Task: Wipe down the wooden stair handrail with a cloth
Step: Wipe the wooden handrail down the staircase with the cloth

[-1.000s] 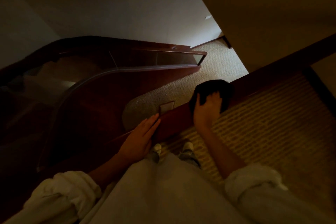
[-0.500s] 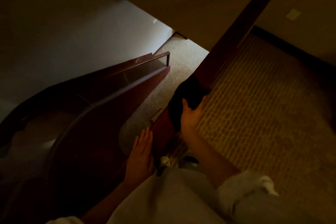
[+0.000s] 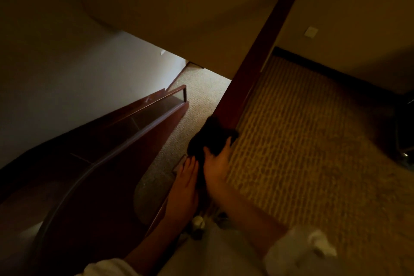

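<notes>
Over the last second the left hand (image 3: 186,184) had slid up the handrail (image 3: 257,58), fingers straight and together, until it lay just beside the cloth (image 3: 210,139). The right hand (image 3: 216,168) kept its fingers clamped on the cloth, which sat on the rail. The wiping looked mid-stroke.

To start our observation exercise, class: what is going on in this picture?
A person stands at a wooden handrail above a stairwell, cleaning it. The right hand holds a dark cloth against the rail, draped over its top. The left hand rests flat on the rail right beside the cloth, on the person's side, fingers straight. Patterned carpet lies to the right.
</notes>
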`<state>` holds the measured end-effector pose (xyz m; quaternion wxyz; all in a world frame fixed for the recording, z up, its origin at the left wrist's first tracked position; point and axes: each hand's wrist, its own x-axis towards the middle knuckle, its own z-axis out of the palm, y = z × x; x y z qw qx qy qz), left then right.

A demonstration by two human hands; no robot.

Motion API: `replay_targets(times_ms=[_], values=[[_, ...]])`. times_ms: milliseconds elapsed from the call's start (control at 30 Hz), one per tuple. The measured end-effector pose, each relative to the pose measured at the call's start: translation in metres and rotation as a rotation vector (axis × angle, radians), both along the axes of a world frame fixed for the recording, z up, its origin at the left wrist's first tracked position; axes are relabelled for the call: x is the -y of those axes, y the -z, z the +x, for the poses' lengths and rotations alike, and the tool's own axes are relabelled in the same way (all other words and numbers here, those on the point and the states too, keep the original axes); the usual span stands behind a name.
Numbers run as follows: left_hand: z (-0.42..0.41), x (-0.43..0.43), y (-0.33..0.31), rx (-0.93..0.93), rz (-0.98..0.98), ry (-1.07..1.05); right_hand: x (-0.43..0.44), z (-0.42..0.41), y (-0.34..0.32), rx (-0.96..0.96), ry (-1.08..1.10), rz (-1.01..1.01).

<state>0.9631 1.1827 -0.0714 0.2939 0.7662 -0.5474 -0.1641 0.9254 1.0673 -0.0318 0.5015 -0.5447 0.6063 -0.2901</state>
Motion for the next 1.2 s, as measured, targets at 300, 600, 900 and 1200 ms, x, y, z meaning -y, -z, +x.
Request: replay_targets(times_ms=[300,600,900,1200], values=[[-0.001,-0.003,0.001,-0.04,-0.03,-0.076,0.105,0.015,0.004,-0.2,-0.027,-0.089],[0.001,-0.004,0.005,-0.029,-0.038,-0.075,0.042,-0.015,0.054,-0.25,-0.682,-0.639],[0.0,-0.003,0.002,0.013,0.026,-0.057,0.196,0.03,0.027,-0.395,-0.612,-0.498],[0.002,-0.003,0.0,0.015,0.074,-0.079,0.189,0.048,0.01,-0.564,-1.294,-0.708]])
